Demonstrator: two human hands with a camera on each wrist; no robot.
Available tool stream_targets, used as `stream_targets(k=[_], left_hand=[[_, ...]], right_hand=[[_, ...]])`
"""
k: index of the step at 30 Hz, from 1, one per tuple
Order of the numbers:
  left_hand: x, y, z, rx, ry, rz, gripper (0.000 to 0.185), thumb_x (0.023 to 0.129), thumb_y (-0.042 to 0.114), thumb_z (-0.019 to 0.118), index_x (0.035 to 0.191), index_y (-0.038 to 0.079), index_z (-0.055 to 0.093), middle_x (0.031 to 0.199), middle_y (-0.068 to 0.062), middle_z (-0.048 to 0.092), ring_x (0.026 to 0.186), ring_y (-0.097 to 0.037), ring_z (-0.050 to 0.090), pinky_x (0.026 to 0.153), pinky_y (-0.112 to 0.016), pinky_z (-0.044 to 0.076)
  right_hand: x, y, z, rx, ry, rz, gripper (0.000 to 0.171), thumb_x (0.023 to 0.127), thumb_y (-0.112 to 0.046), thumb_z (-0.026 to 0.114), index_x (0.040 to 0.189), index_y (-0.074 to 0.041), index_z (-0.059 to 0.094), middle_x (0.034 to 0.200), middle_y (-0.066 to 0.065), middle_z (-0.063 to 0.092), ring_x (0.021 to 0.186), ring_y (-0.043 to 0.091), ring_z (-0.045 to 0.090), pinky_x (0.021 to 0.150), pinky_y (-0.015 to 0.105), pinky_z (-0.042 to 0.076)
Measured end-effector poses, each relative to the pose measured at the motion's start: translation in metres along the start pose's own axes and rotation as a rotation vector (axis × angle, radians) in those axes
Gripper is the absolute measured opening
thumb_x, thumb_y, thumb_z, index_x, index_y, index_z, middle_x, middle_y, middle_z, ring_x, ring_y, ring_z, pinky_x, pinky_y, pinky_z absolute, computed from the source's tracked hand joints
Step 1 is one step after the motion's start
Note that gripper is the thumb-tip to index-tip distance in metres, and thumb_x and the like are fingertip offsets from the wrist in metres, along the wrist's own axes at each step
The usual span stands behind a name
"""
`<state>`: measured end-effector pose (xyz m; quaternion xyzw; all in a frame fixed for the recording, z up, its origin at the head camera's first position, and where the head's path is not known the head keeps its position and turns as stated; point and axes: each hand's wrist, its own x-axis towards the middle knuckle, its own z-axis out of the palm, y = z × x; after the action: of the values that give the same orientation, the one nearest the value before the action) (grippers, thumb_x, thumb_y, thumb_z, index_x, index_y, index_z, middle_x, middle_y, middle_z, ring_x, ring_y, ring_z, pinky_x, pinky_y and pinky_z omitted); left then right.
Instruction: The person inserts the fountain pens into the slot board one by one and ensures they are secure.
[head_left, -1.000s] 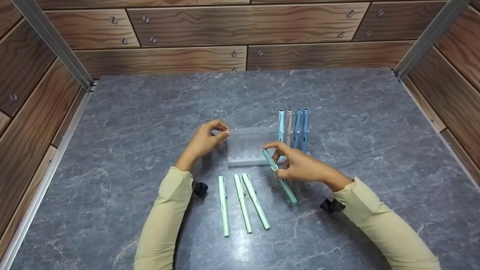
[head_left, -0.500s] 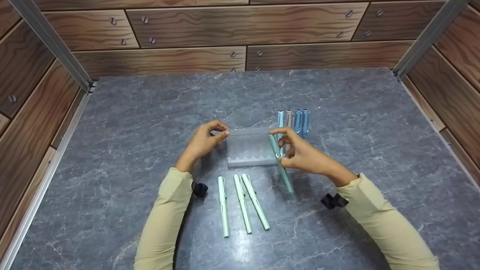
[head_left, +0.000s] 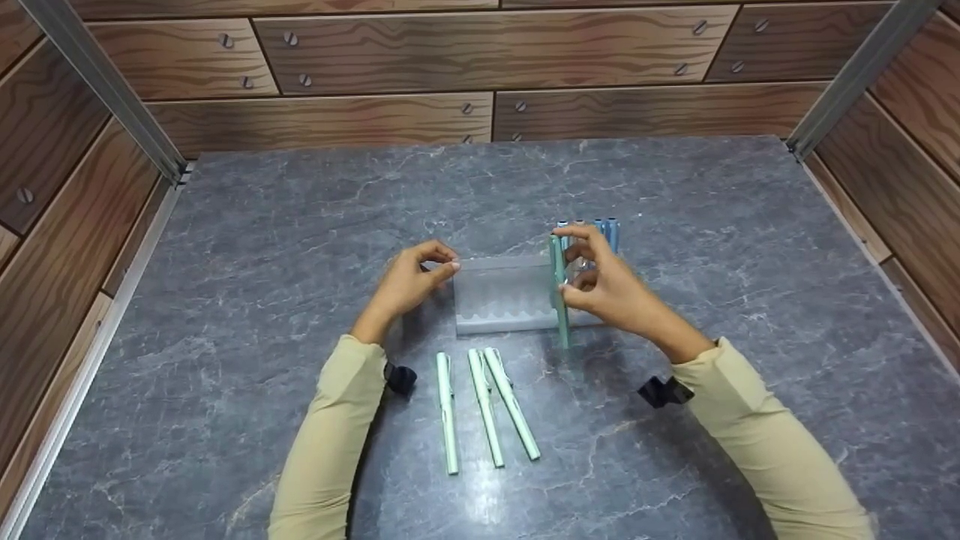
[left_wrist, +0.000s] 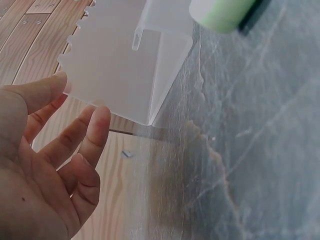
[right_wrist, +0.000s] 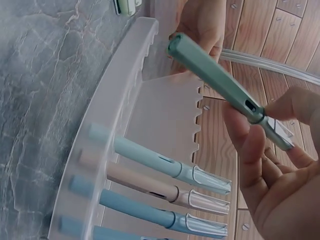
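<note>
My left hand (head_left: 409,281) pinches the top left corner of a frosted clear pen stand (head_left: 502,289), its thumb on the notched back panel (left_wrist: 115,60) in the left wrist view. A darker green pen (right_wrist: 215,75) is pinched in my right hand (head_left: 611,289) by its clip end. It hangs nearly upright before the stand, apart from it. Beyond that hand, in the right wrist view, a light blue pen (right_wrist: 145,152), a taupe pen (right_wrist: 142,182) and two blue pens, one of them (right_wrist: 135,207) above the other (right_wrist: 120,234), sit in neighbouring slots.
Three pale green pens lie on the dark marbled table (head_left: 300,202) nearer me: one at left (head_left: 447,412), one in the middle (head_left: 486,409), one at right (head_left: 512,405). Wood-patterned panels (head_left: 487,52) stand behind the table and along both sides.
My right hand has carried the darker green pen up and away from me, turning it from slanted to nearly upright. My left hand and the pen stand have stayed put.
</note>
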<state>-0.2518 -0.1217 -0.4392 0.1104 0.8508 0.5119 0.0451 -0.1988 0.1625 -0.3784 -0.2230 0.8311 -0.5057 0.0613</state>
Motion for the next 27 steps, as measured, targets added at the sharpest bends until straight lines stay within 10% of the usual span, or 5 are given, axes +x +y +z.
stream_targets(k=[27], left_hand=[[0.002, -0.001, 0.004, -0.077, 0.025, 0.021, 0.016, 0.089, 0.012, 0.067, 0.100, 0.001, 0.067, 0.099, -0.012, 0.070, 0.083, -0.014, 0.065, 0.072, -0.021, 0.050]], right_hand=[[0.010, 0.012, 0.007, -0.381, 0.262, -0.152, 0.062, 0.084, 0.002, 0.067, 0.136, -0.013, 0.037, 0.106, 0.017, 0.063, 0.082, 0.028, 0.069, 0.062, 0.038, 0.057]])
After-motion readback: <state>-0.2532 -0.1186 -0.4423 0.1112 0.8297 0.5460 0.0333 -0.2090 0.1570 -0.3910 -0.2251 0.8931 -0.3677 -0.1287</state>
